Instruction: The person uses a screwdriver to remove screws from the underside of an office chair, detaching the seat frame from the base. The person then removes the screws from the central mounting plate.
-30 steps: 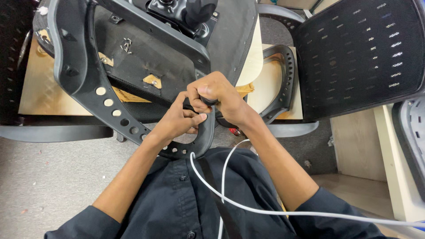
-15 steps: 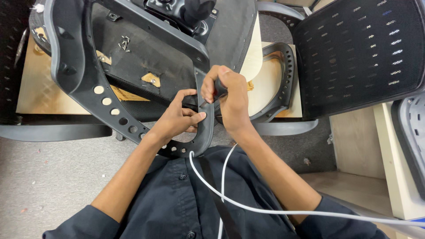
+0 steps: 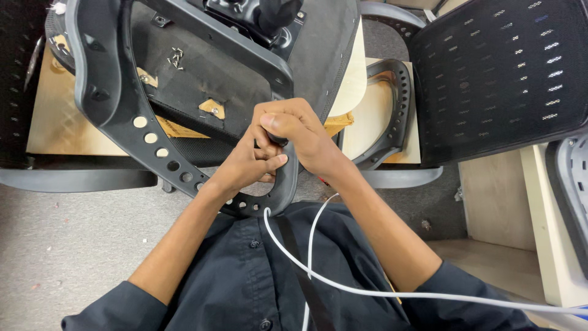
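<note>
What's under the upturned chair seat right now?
Under the upturned chair seat a pale wooden board shows at its left and right edges, with grey carpet below. The board's middle is covered by the seat and its grey armrest frame.

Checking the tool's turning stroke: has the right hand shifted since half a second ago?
Yes. The right hand has swung left and down, now overlapping the left hand against the grey armrest loop.

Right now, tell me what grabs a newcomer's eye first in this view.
At centre, the right hand grips a dark tool handle pressed against the grey armrest loop of an upturned chair, with the left hand steadying that loop. A white cable crosses the dark shirt below, and a black mesh chair back fills the upper right.
</note>
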